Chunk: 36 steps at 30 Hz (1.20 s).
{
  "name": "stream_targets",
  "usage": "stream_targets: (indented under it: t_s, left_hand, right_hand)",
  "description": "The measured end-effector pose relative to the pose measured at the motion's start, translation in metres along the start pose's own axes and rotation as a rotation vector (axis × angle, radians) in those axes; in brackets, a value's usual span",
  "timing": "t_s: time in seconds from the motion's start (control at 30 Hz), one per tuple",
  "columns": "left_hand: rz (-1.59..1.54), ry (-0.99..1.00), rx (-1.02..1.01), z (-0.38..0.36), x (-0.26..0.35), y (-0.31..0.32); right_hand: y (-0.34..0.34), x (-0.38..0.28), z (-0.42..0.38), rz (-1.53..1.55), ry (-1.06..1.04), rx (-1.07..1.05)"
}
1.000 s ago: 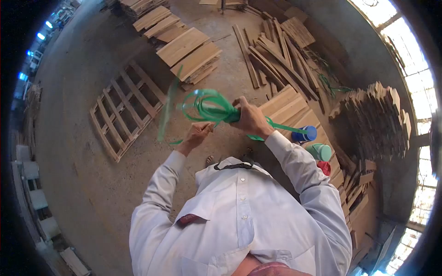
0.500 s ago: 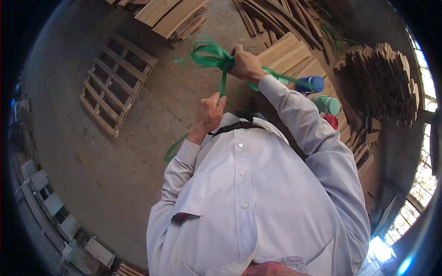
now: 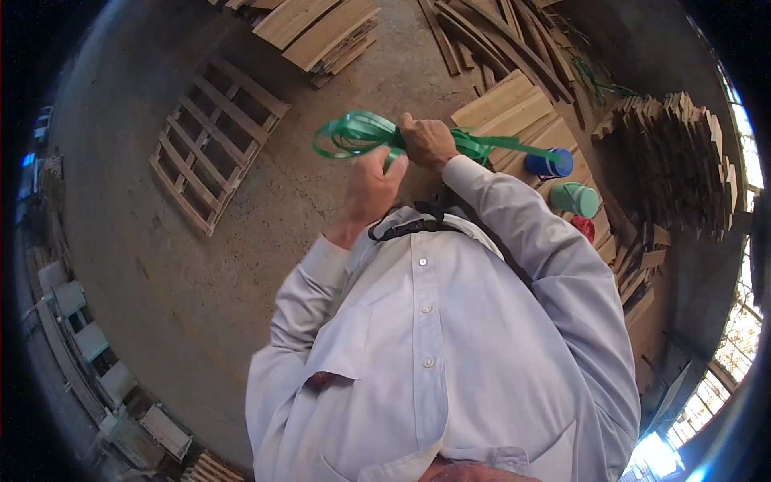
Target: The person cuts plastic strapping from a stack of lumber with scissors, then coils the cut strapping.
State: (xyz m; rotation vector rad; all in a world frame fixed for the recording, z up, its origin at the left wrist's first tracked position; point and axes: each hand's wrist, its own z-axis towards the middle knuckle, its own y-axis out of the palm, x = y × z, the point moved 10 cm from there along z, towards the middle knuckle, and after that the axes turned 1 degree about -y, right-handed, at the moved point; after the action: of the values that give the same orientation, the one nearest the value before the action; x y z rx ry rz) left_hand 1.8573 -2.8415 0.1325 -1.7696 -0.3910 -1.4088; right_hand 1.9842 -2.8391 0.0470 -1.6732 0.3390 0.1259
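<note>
A bundle of green plastic strapping [image 3: 349,132] is held in front of my belt, its loops fanning out to the left. My right hand [image 3: 430,145] is closed around the middle of the bundle. More strapping comes out beyond its wrist side and reaches toward the blue container. My left hand [image 3: 373,189] sits against the bundle beside my right one, fingers curled in, with a short piece of green strap showing at its fingertips. A black buckled belt [image 3: 414,227] shows below both hands.
A wooden pallet [image 3: 217,145] lies on the concrete floor at left. Boards [image 3: 514,112] are stacked at right, with a blue container [image 3: 550,163] and a green container [image 3: 574,199] on them. More planks [image 3: 321,32] lie ahead; a tall stack of dark boards [image 3: 671,165] stands far right.
My left hand has risen to the bundle from lower down, where it held a strap hanging from it. The loops have swung lower, and the strap tail by my left forearm is gone from sight.
</note>
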Motion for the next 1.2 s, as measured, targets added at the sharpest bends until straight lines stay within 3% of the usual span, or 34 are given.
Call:
stream_targets:
  t_s: [0.13, 0.23, 0.33, 0.47, 0.53, 0.6, 0.73, 0.87, 0.97, 1.07, 1.2]
  left_hand:
    - [0.865, 0.448, -0.139, 0.035, 0.043, -0.021]
    - [0.965, 0.586, -0.270, 0.075, 0.041, -0.050]
    - [0.756, 0.463, -0.402, 0.088, 0.017, -0.069]
    - [0.018, 0.111, -0.602, 0.077, -0.068, -0.027]
    - [-0.493, -0.264, -0.475, 0.047, -0.168, -0.004]
    - [-0.643, -0.496, -0.271, 0.015, -0.207, 0.005]
    - [-0.123, -0.179, -0.189, 0.020, -0.113, 0.031]
    - [0.168, 0.081, 0.091, 0.017, -0.087, 0.012]
    - [0.436, 0.076, -0.073, 0.003, -0.090, 0.036]
    - [0.423, 0.024, -0.118, 0.002, -0.067, 0.060]
    - [0.171, -0.006, -0.093, -0.006, -0.085, 0.078]
  right_hand:
    - [0.000, -0.015, -0.011, -0.119, -0.211, -0.011]
    - [-0.027, -0.048, -0.027, -0.016, -0.341, -0.044]
    - [-0.069, -0.060, -0.041, 0.159, -0.435, 0.010]
    - [-0.089, -0.044, -0.049, 0.298, -0.386, 0.080]
    - [-0.094, -0.024, -0.046, 0.382, -0.245, 0.109]
    - [-0.099, -0.010, -0.048, 0.478, -0.132, 0.153]
    - [-0.097, 0.017, -0.043, 0.505, 0.028, 0.167]
    - [-0.075, 0.051, -0.035, 0.358, 0.019, 0.041]
    - [-0.057, 0.068, -0.032, 0.294, 0.175, 0.022]
    - [-0.034, 0.082, -0.020, 0.350, 0.328, 0.085]
    - [0.004, 0.085, -0.018, 0.356, 0.323, 0.043]
